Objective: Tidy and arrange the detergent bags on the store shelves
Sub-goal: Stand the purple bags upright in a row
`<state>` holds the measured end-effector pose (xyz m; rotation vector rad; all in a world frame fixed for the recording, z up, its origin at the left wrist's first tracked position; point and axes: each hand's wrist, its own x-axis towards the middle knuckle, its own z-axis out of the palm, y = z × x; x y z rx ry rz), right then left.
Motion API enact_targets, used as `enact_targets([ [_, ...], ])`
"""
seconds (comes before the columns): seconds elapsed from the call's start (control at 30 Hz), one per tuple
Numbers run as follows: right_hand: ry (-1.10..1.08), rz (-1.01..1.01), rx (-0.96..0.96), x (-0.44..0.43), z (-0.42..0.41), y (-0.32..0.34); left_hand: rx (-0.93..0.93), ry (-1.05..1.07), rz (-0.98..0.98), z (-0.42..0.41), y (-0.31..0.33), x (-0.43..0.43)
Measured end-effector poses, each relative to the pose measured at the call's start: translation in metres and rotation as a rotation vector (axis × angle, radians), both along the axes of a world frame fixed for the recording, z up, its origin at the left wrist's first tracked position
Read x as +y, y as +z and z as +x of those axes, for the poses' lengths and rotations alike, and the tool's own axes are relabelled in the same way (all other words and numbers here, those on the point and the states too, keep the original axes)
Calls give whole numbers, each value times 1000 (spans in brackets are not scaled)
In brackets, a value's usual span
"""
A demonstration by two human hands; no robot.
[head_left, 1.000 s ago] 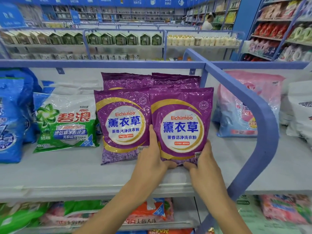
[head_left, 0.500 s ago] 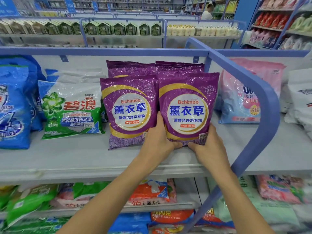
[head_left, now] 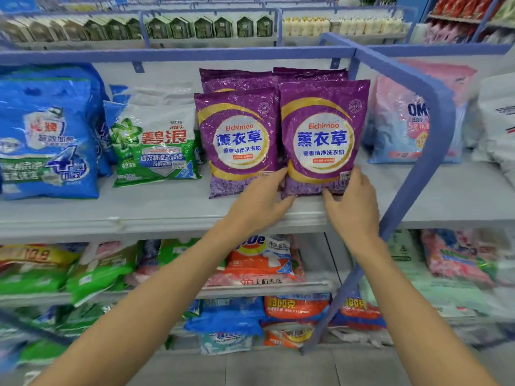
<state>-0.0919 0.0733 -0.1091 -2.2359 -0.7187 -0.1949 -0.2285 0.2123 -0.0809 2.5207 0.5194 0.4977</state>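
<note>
Four purple bags [head_left: 323, 135] — two in front, two behind — and two hands [head_left: 260, 203]

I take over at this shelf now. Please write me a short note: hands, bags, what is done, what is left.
Left hand holds the lower left corner of the right purple bag; right hand holds its lower right corner.
The bag stands upright on the grey shelf, close beside the left purple bag, labels facing out.
Done: this front pair is lined up.
Left: release, then probably straighten the green bag.
</note>
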Motion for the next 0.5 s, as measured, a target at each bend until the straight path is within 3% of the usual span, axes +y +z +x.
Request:
enact_targets([
  [0.3,172,-145,-51,-72,-55,-10,77,186,261,-100,-25,-48],
  [0.5,275,-270,-19,-107,-103,-37,186,305,187,-176,-64,-83],
])
